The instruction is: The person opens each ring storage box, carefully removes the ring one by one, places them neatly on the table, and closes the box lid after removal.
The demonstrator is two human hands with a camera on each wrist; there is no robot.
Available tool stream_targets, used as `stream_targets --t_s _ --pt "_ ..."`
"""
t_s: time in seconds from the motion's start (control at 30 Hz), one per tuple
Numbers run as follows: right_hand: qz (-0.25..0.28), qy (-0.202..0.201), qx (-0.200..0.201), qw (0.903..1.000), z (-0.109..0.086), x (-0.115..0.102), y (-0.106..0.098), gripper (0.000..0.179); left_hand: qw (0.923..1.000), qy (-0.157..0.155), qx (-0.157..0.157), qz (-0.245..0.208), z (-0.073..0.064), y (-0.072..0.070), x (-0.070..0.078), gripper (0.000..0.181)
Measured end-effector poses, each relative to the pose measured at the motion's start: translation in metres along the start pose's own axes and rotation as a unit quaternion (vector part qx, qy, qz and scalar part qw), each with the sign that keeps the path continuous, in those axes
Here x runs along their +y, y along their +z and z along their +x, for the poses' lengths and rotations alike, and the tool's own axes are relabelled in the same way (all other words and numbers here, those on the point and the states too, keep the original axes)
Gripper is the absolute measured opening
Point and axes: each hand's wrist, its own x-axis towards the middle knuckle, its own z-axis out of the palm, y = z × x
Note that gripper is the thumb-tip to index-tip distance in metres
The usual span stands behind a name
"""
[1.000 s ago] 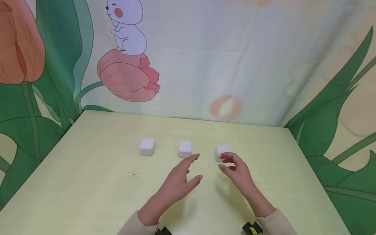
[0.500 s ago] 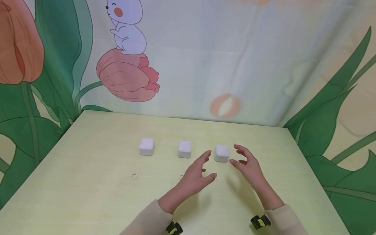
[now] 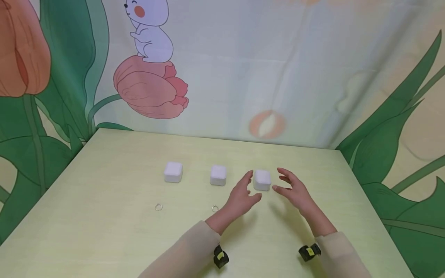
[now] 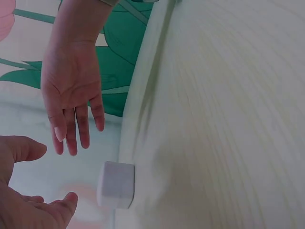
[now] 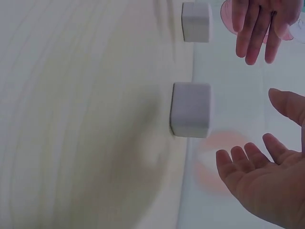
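Three small white boxes with rounded edges stand in a row on the table. The right-hand box [image 3: 262, 180] lies between my two hands, and neither visibly grips it. My left hand [image 3: 241, 196] hovers at its left with thumb and fingers spread apart. On its other side my right hand [image 3: 295, 191] holds its fingers loosely bent, nothing between them. In the left wrist view the same box [image 4: 116, 185] sits beyond my left fingers [image 4: 59, 210]. The right wrist view shows this box [image 5: 191, 109] apart from my right hand [image 5: 267, 186].
The middle box [image 3: 218, 175] and left box [image 3: 173, 172] stand farther left. Two small rings lie nearer me: a left ring [image 3: 158, 207] and a middle ring [image 3: 214, 208], close to my left forearm. A printed curtain [image 3: 222, 77] hangs behind the pale table [image 3: 114, 216].
My left hand has moved right and away from me, toward the right-hand box, uncovering the middle ring. My right hand has shifted right, off the front of that box to its right side.
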Motion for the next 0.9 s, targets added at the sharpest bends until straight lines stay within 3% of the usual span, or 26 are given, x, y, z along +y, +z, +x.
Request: stream_targets --t_s 0.17,0.43,0.9 --pt "0.023 0.008 -0.022 0.9995 0.009 0.008 0.001 0.069 0.9994 -0.015 0.029 0.004 0.013 0.011 -0.005 0.076" --pt "0.037 -0.025 -0.051 0.9977 0.023 0.015 -0.001 0.071 0.9965 -0.043 0.064 0.034 0.029 0.027 -0.014 0.082" --pt "0.030 -0.016 -0.126 0.9914 0.044 0.030 -0.002 0.077 0.9932 -0.061 0.081 0.058 0.055 0.041 -0.036 0.083"
